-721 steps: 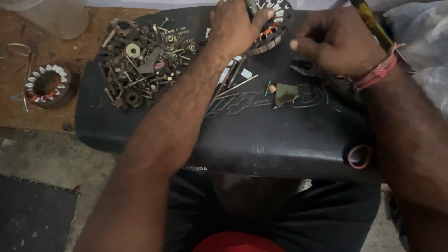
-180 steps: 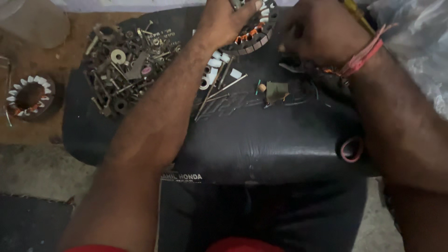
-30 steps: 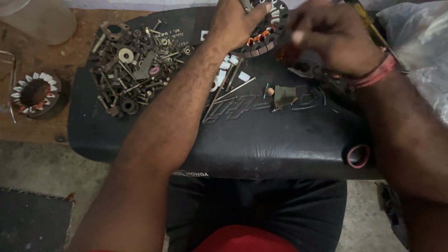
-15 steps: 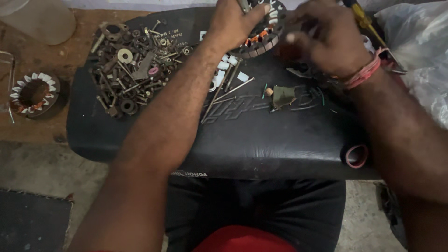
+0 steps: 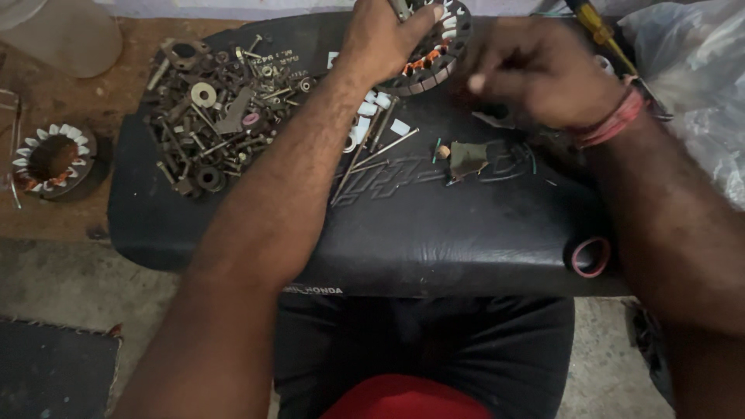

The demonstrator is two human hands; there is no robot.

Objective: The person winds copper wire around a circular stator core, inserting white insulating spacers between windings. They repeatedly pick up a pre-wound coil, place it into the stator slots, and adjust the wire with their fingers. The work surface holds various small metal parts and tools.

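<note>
Stator (image 5: 434, 54) at seat's (image 5: 434, 233) far edge; my left hand (image 5: 384, 39) fingers clamped on it, right hand (image 5: 543, 74) fingers pinched together beside it. Windings partly exposed, work unfinished; bolts (image 5: 217, 109) loose

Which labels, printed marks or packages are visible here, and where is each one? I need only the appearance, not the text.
Small printed mark: pale lettering on the front edge of the black seat pad.
Embossed lettering: raised, black on black, across the pad's top.
Clear plastic bag: crumpled, far right, behind the right hand.
</note>
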